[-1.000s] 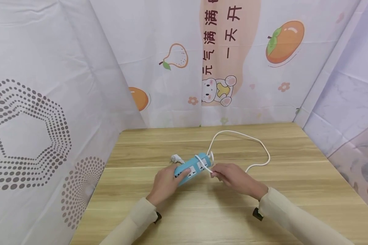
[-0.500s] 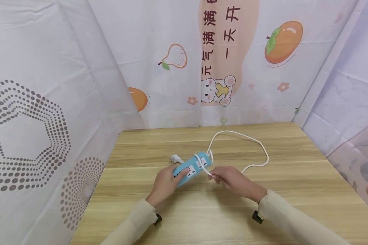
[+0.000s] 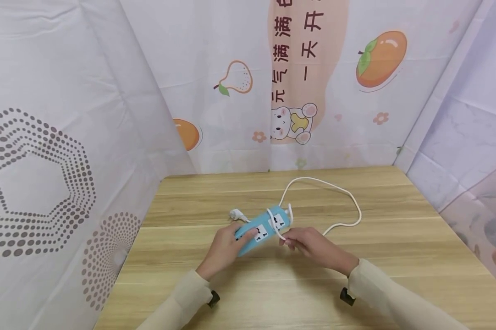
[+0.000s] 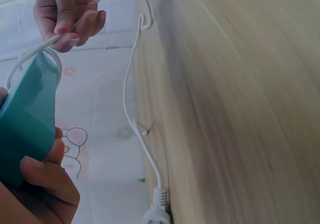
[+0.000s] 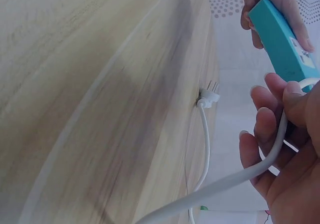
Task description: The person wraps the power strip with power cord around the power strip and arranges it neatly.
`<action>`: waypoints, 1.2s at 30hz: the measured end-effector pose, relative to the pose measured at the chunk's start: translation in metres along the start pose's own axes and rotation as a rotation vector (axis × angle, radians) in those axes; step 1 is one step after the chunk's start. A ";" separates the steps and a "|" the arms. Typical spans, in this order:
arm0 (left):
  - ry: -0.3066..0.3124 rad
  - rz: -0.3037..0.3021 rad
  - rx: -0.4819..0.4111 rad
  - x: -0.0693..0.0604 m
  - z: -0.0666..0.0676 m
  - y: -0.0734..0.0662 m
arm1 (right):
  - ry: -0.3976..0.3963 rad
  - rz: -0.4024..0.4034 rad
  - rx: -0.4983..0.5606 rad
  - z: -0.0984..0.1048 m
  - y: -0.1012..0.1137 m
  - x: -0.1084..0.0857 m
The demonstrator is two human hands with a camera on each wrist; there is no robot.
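A blue power strip (image 3: 252, 243) with white socket faces is gripped at its near left end by my left hand (image 3: 223, 250), thumb across the top. In the left wrist view the strip (image 4: 30, 114) is held up off the table. My right hand (image 3: 314, 247) pinches the white cord (image 3: 276, 229), which crosses over the strip's far end. The right wrist view shows the cord (image 5: 215, 186) running between thumb and fingers and across the palm. Behind the strip lies the cord's white plug (image 3: 236, 214), its prongs (image 5: 212, 87) visible in the right wrist view.
The rest of the cord (image 3: 334, 184) makes a wide loop on the wooden table (image 3: 190, 197), to the back right. Printed cloth curtains (image 3: 215, 119) stand behind the table and at both sides.
The strip has turned slightly, so its socket faces show more toward the head camera. My right hand still pinches the cord and has shifted very little.
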State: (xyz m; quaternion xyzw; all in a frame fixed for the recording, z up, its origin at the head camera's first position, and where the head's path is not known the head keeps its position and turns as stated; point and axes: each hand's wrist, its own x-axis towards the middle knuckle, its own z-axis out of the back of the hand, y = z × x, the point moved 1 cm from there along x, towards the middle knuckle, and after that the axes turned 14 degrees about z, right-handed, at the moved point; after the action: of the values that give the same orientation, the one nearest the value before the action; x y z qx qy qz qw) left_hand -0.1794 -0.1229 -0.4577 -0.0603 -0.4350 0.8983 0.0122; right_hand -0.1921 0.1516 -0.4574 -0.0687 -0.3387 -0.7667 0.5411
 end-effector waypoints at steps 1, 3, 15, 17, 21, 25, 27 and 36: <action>0.004 -0.004 -0.002 -0.001 0.000 0.000 | -0.002 0.009 0.002 0.000 0.000 0.000; 0.017 -0.008 -0.018 -0.001 0.001 -0.001 | -0.005 0.027 0.001 0.000 -0.001 0.000; 0.076 -0.033 -0.111 -0.003 0.004 0.001 | 0.032 0.042 -0.012 0.000 -0.001 0.001; 0.089 -0.049 -0.108 -0.003 0.005 0.001 | 0.043 0.064 -0.020 -0.001 -0.002 0.001; 0.128 -0.072 -0.104 -0.002 0.005 0.002 | 0.077 0.088 -0.051 0.000 -0.007 -0.001; 0.189 -0.085 -0.136 -0.001 0.005 0.004 | 0.095 0.076 -0.126 0.002 -0.011 -0.004; 0.222 -0.096 -0.148 -0.001 0.005 0.004 | 0.090 0.066 -0.157 0.003 -0.012 -0.006; 0.270 -0.143 -0.143 -0.002 0.006 0.002 | 0.069 0.047 -0.164 0.002 -0.015 -0.010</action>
State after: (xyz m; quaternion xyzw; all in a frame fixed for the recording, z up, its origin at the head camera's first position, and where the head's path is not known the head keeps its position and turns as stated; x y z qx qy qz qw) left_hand -0.1777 -0.1290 -0.4559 -0.1503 -0.4954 0.8456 0.1300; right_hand -0.2023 0.1631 -0.4673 -0.0943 -0.2540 -0.7808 0.5630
